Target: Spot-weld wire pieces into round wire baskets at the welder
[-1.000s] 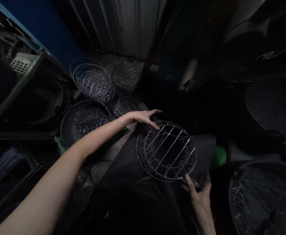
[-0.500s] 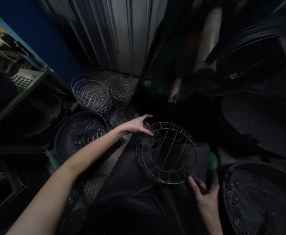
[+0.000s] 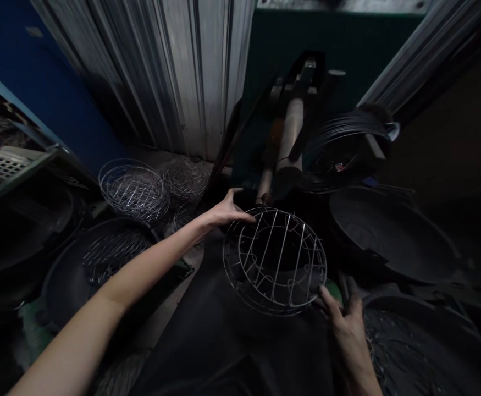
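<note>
Corrugated wall [image 3: 207, 82] beyond wire rack [image 3: 282, 253]; dark cloth [image 3: 207, 341] under and nearer than rack; dark basin [image 3: 397, 236] to rack's right, wire heap [image 3: 135, 192] to its left. Left hand [image 3: 222, 213] at rack's far-left rim, thumb and forefinger wide — grip of hidden fingers can't be told. Right hand [image 3: 349, 330] pinches near-right rim. Light, opposed hold seems best — thin wire could bend.

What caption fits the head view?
Left hand and right hand at the rim of a round wire rack, more wire racks piled beyond.
</note>
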Demonstrator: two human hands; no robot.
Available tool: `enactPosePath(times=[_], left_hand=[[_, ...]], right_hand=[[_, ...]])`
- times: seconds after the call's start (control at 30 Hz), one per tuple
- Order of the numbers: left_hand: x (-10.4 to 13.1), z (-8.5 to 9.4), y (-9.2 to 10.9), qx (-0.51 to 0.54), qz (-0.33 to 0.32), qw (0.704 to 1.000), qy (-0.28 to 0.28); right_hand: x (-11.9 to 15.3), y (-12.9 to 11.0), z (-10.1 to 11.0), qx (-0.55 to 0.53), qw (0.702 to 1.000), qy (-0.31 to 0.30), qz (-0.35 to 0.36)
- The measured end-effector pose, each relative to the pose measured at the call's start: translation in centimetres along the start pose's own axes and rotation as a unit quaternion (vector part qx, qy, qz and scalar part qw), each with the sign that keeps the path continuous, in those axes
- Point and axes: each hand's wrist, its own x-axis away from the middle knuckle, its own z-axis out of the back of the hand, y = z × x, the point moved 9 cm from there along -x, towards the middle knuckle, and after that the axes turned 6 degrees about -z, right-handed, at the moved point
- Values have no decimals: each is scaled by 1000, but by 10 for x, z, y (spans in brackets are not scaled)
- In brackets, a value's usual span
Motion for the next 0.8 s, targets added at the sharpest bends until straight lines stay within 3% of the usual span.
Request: enactPosePath(times=[0.17,0.33,0.6,0.8], left_hand=[[-12,0,0,38,-18,999,6],[-14,-2,-3,61,-20,998,15],[-11,-3,-2,71,-16,997,33],[-13,-5,-2,72,-17,997,21]], right_hand=[[-11,-17,-2,-43,998,6,-47],[-23,-28,2,-56,997,12,-41],[-36,-29,11,-20,999,26,-7],[-36,-26,4,-68,997,16,-32]])
